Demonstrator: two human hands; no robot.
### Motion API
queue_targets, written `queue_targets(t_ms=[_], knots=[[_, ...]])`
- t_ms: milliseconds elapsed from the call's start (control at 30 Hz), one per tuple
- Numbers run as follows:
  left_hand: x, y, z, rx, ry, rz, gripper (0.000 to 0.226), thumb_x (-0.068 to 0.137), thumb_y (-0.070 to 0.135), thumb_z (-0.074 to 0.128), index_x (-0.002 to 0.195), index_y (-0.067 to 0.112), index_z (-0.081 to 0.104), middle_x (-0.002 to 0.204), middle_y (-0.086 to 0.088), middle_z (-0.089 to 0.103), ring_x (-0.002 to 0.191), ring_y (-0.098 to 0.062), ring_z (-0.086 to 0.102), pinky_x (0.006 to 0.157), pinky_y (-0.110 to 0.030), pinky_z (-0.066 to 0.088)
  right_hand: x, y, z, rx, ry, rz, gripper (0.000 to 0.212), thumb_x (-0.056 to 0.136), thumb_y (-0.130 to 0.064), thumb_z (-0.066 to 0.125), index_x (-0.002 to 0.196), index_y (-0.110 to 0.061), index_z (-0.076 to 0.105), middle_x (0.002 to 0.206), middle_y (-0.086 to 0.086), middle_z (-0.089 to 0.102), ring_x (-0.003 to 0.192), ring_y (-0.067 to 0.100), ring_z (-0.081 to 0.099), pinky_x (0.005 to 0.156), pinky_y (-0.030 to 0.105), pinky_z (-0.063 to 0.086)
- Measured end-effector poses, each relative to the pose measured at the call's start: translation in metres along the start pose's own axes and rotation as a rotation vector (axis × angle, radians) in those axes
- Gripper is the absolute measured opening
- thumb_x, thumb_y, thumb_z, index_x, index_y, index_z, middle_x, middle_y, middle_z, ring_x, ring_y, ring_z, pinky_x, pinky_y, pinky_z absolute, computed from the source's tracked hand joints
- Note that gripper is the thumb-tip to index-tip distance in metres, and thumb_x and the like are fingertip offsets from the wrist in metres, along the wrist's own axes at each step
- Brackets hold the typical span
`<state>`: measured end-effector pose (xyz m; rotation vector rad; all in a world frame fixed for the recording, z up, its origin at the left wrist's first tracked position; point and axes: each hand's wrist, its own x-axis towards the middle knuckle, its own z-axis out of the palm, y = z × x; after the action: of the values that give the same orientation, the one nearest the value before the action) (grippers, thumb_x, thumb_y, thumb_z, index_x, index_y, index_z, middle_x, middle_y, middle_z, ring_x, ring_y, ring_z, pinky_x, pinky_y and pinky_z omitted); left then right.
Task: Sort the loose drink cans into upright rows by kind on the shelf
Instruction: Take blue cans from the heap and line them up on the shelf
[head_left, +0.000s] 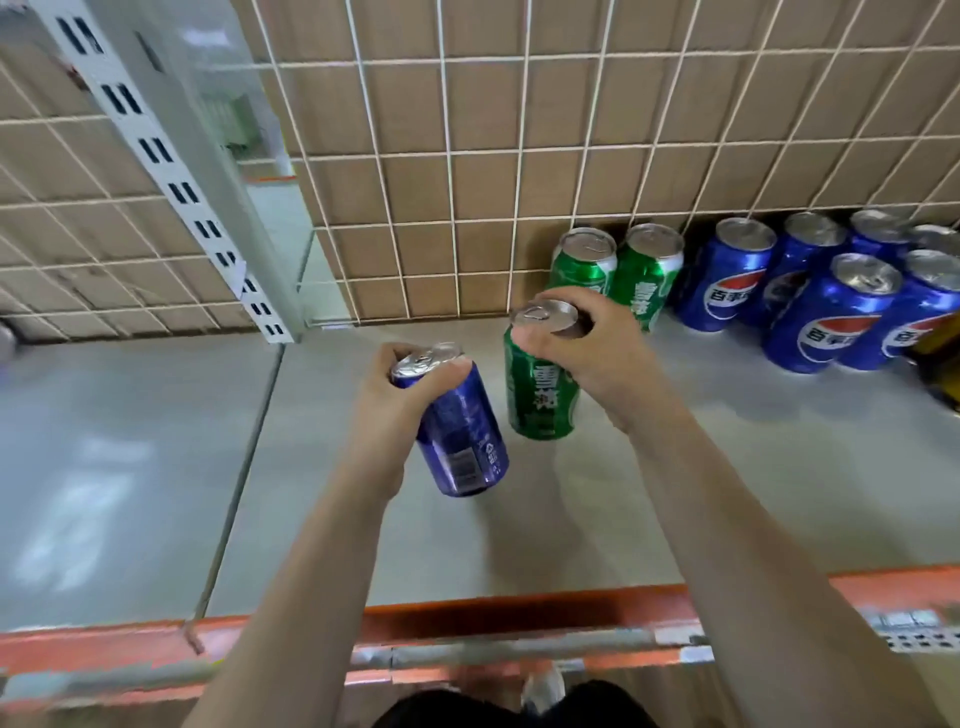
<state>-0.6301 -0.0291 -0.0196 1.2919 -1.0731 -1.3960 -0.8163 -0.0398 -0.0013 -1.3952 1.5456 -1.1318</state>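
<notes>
Nearest us is the orange front rail (519, 618), then the grey shelf (675, 493). Our left hand (400, 395) is wrapped round the top half of 1 blue can (462, 436), fingers curled tight. The can is tilted with its barcode side up, and we can't tell if its base touches the deck. It's on the wrong side of the green stock, so we judge it's parked in hand until the right is free. Our right hand (571, 353) claws the rim of 1 green can (540, 389) from above. A top grip keeps it vertical for sliding in. It sits just in front of the 2 green cans (584, 260) standing upright against the wire grid (467, 156), so it's likely row 2. The blue cluster (727, 280) stands far right, upright, at least 6 cans, and is the probable target for the left's can.
</notes>
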Motion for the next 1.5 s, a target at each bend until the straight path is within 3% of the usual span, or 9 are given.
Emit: queue_targets(t_ms=[167, 267, 367, 633, 800, 900, 1167, 1267, 1500], knots=[[0.01, 0.0, -0.002, 0.031, 0.041, 0.018, 0.055, 0.043, 0.04, 0.078, 0.091, 0.022, 0.056, 0.072, 0.011, 0.066, 0.066, -0.01, 0.062, 0.06, -0.028, 0.05, 0.035, -0.008, 0.002, -0.251, -0.002, -0.191, 0.042, 0.065, -0.044, 0.079, 0.098, -0.021, 0.067, 0.093, -0.006, 0.068, 0.091, 0.012, 0.059, 0.082, 0.033, 0.049], [0.018, 0.002, -0.006, 0.006, 0.057, 0.021, 0.041, 0.055, 0.03, 0.076, 0.09, 0.023, 0.057, 0.071, 0.012, 0.066, 0.066, -0.009, 0.063, 0.064, -0.031, 0.051, 0.056, -0.017, 0.002, -0.537, 0.048, -0.297, 0.05, 0.062, -0.057, 0.076, 0.098, -0.025, 0.067, 0.098, -0.004, 0.067, 0.106, 0.023, 0.047, 0.087, 0.035, 0.035], [0.024, 0.004, -0.008, -0.005, 0.056, 0.031, 0.039, 0.055, 0.03, 0.076, 0.089, 0.023, 0.057, 0.07, 0.013, 0.066, 0.066, -0.009, 0.063, 0.064, -0.03, 0.051, 0.073, -0.024, 0.001, -0.75, 0.001, -0.295, 0.052, 0.06, -0.065, 0.072, 0.097, -0.03, 0.065, 0.103, -0.005, 0.065, 0.115, 0.026, 0.037, 0.083, 0.034, 0.021], [0.035, 0.004, -0.012, 0.011, 0.039, 0.031, 0.059, 0.039, 0.045, 0.077, 0.09, 0.022, 0.057, 0.074, 0.01, 0.067, 0.07, -0.012, 0.063, 0.059, -0.026, 0.051, 0.098, -0.029, -0.003, -1.006, -0.109, -0.274, 0.062, 0.061, -0.069, 0.069, 0.106, -0.027, 0.064, 0.114, 0.004, 0.053, 0.121, 0.03, 0.032, 0.095, 0.044, 0.024], [0.037, 0.002, -0.009, 0.034, 0.021, 0.025, 0.061, 0.039, 0.046, 0.078, 0.092, 0.024, 0.057, 0.08, 0.008, 0.068, 0.077, -0.017, 0.065, 0.066, -0.033, 0.055, 0.105, -0.027, -0.003, -0.966, -0.116, -0.267, 0.053, 0.065, -0.062, 0.071, 0.102, -0.025, 0.063, 0.111, 0.003, 0.051, 0.115, 0.026, 0.041, 0.089, 0.039, 0.021], [0.038, 0.003, -0.007, 0.039, -0.007, 0.03, 0.059, 0.041, 0.046, 0.076, 0.092, 0.023, 0.058, 0.077, 0.011, 0.068, 0.072, -0.011, 0.066, 0.062, -0.028, 0.054, 0.106, -0.023, -0.002, -0.904, -0.091, -0.258, 0.048, 0.067, -0.06, 0.072, 0.099, -0.026, 0.062, 0.112, 0.0, 0.054, 0.108, 0.021, 0.046, 0.084, 0.037, 0.018], [0.042, 0.003, -0.001, -0.045, 0.013, 0.012, 0.066, 0.044, 0.044, 0.074, 0.103, 0.019, 0.056, 0.097, -0.006, 0.065, 0.087, -0.026, 0.064, 0.075, -0.041, 0.053, 0.103, -0.023, -0.007, -0.859, -0.098, -0.248, 0.065, 0.071, -0.049, 0.075, 0.127, -0.027, 0.049, 0.128, -0.001, 0.051, 0.118, 0.021, 0.047, 0.098, 0.041, 0.022], [0.039, 0.004, 0.002, -0.089, -0.004, 0.003, 0.071, 0.044, 0.044, 0.075, 0.104, 0.013, 0.055, 0.093, -0.006, 0.065, 0.083, -0.024, 0.064, 0.074, -0.04, 0.053, 0.099, -0.019, -0.004, -0.827, -0.073, -0.267, 0.06, 0.071, -0.047, 0.076, 0.122, -0.028, 0.052, 0.124, -0.001, 0.051, 0.117, 0.021, 0.046, 0.096, 0.039, 0.022], [0.036, 0.001, 0.008, -0.112, -0.06, 0.051, 0.05, 0.049, 0.038, 0.078, 0.091, 0.02, 0.058, 0.091, -0.007, 0.067, 0.084, -0.028, 0.065, 0.073, -0.041, 0.054, 0.077, -0.018, -0.006, -0.903, 0.06, -0.391, 0.055, 0.075, -0.046, 0.071, 0.123, -0.023, 0.055, 0.122, 0.003, 0.054, 0.118, 0.027, 0.045, 0.101, 0.039, 0.024]])
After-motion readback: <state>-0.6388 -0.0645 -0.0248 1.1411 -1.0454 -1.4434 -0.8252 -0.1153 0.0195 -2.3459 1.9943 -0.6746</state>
